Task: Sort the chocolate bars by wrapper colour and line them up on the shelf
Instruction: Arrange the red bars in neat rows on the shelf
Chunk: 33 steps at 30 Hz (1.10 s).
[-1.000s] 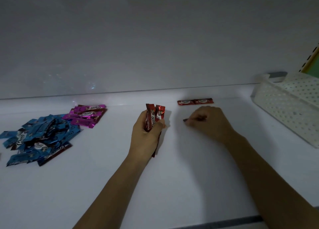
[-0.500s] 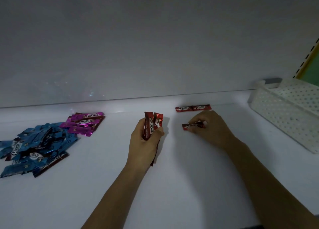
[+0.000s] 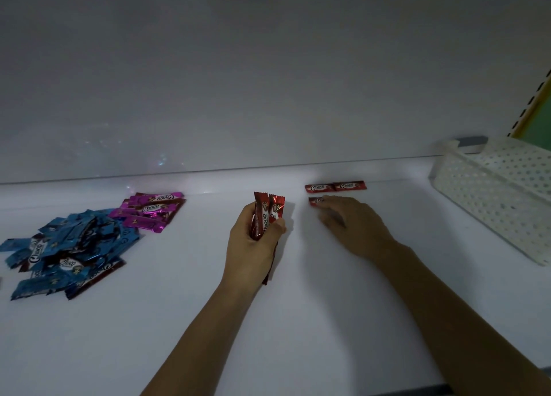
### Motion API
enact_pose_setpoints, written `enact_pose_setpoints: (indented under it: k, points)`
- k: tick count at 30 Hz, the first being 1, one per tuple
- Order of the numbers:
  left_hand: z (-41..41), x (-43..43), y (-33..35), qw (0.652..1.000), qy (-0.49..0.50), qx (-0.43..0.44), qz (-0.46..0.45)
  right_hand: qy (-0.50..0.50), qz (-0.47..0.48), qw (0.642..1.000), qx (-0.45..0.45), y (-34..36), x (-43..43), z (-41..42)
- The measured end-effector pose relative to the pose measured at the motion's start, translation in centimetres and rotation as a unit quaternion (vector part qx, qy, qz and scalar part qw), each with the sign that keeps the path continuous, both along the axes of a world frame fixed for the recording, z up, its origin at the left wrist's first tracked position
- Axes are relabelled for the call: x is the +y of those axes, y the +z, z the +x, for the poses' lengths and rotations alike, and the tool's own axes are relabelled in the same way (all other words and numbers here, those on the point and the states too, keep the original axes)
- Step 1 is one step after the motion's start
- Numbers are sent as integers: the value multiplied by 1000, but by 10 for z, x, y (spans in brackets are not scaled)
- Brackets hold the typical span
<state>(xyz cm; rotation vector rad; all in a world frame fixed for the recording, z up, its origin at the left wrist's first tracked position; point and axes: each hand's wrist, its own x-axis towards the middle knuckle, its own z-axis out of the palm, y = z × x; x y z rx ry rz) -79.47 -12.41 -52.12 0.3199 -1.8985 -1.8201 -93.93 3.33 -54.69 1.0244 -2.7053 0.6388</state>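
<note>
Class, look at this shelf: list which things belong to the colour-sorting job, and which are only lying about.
Part of the job:
- red foil-wrapped chocolate bars in the left hand
- two red bars laid end to end
- red bar under the right hand
- pink foil bars
- blue foil bars

Lying about:
- white perforated plastic basket

Bare shelf [image 3: 298,321] midway; blue pile [image 3: 64,254] left, white basket [image 3: 495,199] right

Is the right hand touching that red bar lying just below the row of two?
Touching. The head view shows the right hand with its fingers lying over the red bar, covering most of it.
</note>
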Motion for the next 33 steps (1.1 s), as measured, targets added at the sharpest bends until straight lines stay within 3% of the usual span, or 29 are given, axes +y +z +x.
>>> enact_pose_setpoints:
  k: [14, 17, 19, 21, 24, 26, 33]
  points:
    - [1, 1, -3, 1000, -1, 1, -17, -4, 48, 999, -14, -7, 1, -8]
    - [1, 0, -3, 1000, -2, -2, -28, -1, -91, 996, -21, 0, -1, 1]
    - [0, 0, -5, 999, -2, -7, -42, 23, -247, 957, -149, 20, -8, 14]
    - [0, 1, -7, 998, -4, -10, -61, 91, -323, 904, -267, 40, -15, 27]
    - [-2, 2, -9, 995, -21, -3, -95, 176, -249, 912, -275, 49, -25, 42]
    - [-4, 3, -10, 993, -34, -2, -115, 186, -257, 909, -272, 44, -32, 44]
    - [-4, 3, -12, 993, -31, 2, -116, 178, -419, 796, -400, 41, -29, 41]
